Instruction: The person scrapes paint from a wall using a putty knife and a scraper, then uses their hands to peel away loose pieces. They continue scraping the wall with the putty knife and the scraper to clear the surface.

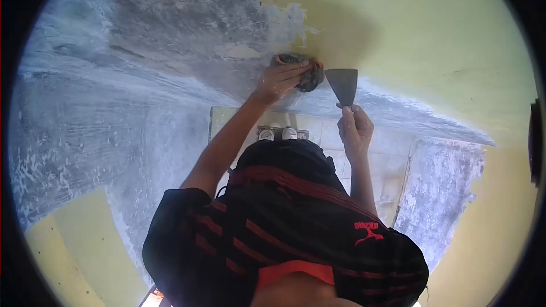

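Note:
My left hand (pixel 280 82) is closed around a crumpled dark rag (pixel 311 77) with some orange showing on it. The rag is against the lower wall, near the border between bare grey plaster (pixel 187 17) and yellow-green paint (pixel 432 28). To the right, my right hand (pixel 356 129) grips a putty knife (pixel 343 83) by its handle, mostly hidden by the fingers. Its wide, dark blade points up toward the wall, a short way from the rag. Whitish specks show on the fingers of both hands.
Below the hands, my shoes (pixel 278 133) stand on a tiled floor (pixel 333 136). Scraped grey-white wall (pixel 85 131) spreads at the left, and another patch (pixel 441 187) shows at the right. A dark object (pixel 534 142) sits at the far right edge.

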`<state>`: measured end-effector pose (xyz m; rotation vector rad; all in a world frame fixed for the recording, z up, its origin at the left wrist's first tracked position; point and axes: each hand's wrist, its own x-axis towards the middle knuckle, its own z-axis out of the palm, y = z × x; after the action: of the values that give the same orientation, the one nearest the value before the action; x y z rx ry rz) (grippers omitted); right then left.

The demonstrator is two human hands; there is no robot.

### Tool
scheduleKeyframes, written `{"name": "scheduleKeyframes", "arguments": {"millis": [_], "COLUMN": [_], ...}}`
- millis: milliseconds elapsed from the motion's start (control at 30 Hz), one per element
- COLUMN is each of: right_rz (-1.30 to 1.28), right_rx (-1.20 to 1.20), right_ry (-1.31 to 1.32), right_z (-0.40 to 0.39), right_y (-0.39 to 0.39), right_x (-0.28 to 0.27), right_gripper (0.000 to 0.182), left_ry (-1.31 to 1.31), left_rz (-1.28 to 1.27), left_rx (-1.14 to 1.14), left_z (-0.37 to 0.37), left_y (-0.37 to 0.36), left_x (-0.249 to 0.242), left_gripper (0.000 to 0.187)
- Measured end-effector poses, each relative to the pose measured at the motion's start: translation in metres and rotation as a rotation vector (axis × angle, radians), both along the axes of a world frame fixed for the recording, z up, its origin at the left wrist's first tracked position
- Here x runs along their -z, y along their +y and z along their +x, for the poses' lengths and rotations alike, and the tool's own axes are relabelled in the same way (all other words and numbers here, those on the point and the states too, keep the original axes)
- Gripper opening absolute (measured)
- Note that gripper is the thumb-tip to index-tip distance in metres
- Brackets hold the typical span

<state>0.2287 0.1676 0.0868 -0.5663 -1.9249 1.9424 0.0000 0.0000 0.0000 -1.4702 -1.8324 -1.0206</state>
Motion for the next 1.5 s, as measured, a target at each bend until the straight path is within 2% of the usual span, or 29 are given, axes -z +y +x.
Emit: {"name": "scheduleKeyframes", "arguments": {"millis": [67, 200, 267, 400, 467, 500, 600, 667, 767, 867, 933, 967, 1033, 1067, 1133, 1167, 1233, 1267, 1333, 1367, 1433, 1467, 1500], "right_rz": [-0.09, -0.045, -0.006, 0.025, 0.018, 0.009, 0.023, 0.027, -0.067, 0.015, 0.037, 0.056, 0.015, 0.097, 0.158, 0.161, 0.333, 0.332, 0.112, 0.11, -0.038, -0.056, -0.061], "right_rx": [-0.029, -0.044, -0.034, -0.046, -0.058, -0.07, -0.057, -0.036, -0.063, -0.083, -0.084, -0.083, -0.078, -0.061, -0.051, -0.057, -0.056, -0.055, -0.033, -0.032, -0.065, -0.089, -0.088], "right_ry": [0.033, -0.005, 0.032, 0.123, 0.203, 0.265, 0.358, 0.404, 0.283, 0.087, 0.039, -0.004, -0.041, -0.093, -0.174, -0.174, -0.076, -0.073, -0.135, -0.133, 0.042, 0.076, 0.071], "right_z": [0.003, 0.022, 0.021, 0.01, -0.003, -0.008, -0.025, -0.036, -0.044, -0.033, -0.024, -0.019, -0.013, -0.01, -0.003, -0.001, 0.0, 0.003, 0.006, 0.005, 0.007, 0.005, 0.003], "right_y": [0.003, 0.004, 0.006, -0.005, -0.016, -0.022, -0.031, -0.03, -0.026, -0.024, -0.022, -0.02, -0.015, -0.012, -0.009, -0.006, -0.004, -0.004, -0.007, -0.007, -0.008, -0.009, -0.01], "right_x": [0.005, -0.003, -0.005, -0.034, -0.058, -0.067, -0.087, -0.09, -0.069, -0.043, -0.011, 0.005, 0.029, 0.042, 0.056, 0.061, 0.06, 0.054, 0.012, -0.004, -0.031, -0.044, -0.055], "right_gripper": [0.024, 0.024, 0.025, 0.026, 0.026, 0.026, 0.026, 0.026, 0.025, 0.025, 0.026, 0.027, 0.028, 0.028, 0.028, 0.028, 0.027, 0.027, 0.024, 0.024, 0.022, 0.021, 0.021], "left_ry": [0.042, 0.036, -0.007, 0.006, 0.064, 0.068, 0.124, 0.187, 0.232, 0.158, 0.056, 0.052, -0.042, -0.046, -0.1, -0.101, -0.198, -0.194, -0.257, -0.255, -0.234, -0.238, -0.189], "left_rz": [-0.153, -0.17, -0.075, 0.069, 0.291, 0.289, 0.377, 0.341, 0.311, 0.192, 0.012, 0.016, -0.097, -0.092, -0.212, -0.21, -0.22, -0.221, -0.122, -0.125, 0.087, 0.081, 0.225], "left_rx": [0.072, 0.131, 0.11, 0.022, 0.04, 0.042, -0.081, -0.079, -0.037, -0.006, -0.01, -0.011, 0.033, 0.032, 0.141, 0.135, 0.126, 0.126, 0.028, 0.029, -0.11, -0.11, -0.101], "left_z": [-0.007, 0.008, 0.016, 0.035, 0.039, 0.039, 0.03, 0.008, 0.004, 0.009, 0.016, 0.02, 0.023, 0.022, 0.025, 0.026, 0.035, 0.042, 0.054, 0.055, 0.059, 0.059, 0.054], "left_y": [-0.007, -0.01, -0.009, -0.013, -0.007, -0.005, 0.011, 0.024, 0.035, 0.028, 0.024, 0.021, 0.016, 0.014, 0.005, 0.001, -0.008, -0.014, -0.022, -0.022, -0.021, -0.018, -0.012], "left_x": [0.012, 0.03, 0.005, -0.097, -0.141, -0.161, -0.198, -0.171, -0.117, -0.067, -0.032, -0.013, 0.019, 0.033, 0.047, 0.053, 0.036, 0.025, -0.019, -0.039, -0.083, -0.111, -0.143], "left_gripper": [0.015, 0.013, 0.012, 0.012, 0.023, 0.023, 0.022, 0.02, 0.018, 0.021, 0.022, 0.022, 0.028, 0.028, 0.049, 0.049, 0.04, 0.04, 0.038, 0.038, 0.034, 0.034, 0.031]}}
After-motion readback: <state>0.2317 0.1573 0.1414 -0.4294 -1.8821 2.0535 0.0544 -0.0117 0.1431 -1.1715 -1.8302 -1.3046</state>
